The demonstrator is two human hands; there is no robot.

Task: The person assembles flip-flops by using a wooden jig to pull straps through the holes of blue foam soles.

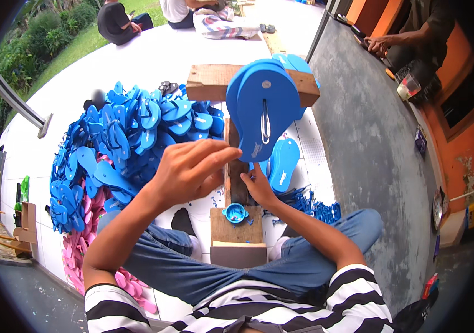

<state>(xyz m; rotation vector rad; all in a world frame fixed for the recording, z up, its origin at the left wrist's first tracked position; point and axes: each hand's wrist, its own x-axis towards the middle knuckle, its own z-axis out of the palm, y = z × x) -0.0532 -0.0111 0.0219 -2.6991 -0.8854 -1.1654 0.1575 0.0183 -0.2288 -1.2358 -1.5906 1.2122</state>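
Observation:
A stack of blue flip-flop soles rests against a wooden crossbar on a stand in front of me. A pale metal loop sticks out of a slot in the top sole. My left hand is open, its fingers stretched toward the heel and a fingertip at its left edge. My right hand is closed just below the heel; what its fingers hold, if anything, is hidden. A small blue cup with small bits inside stands on a wood block between my legs.
At left lies a large heap of blue flip-flops, with pink flip-flops nearer me. More blue soles and a pile of blue straps lie right of the stand. Other people sit at the back and far right, near a glass.

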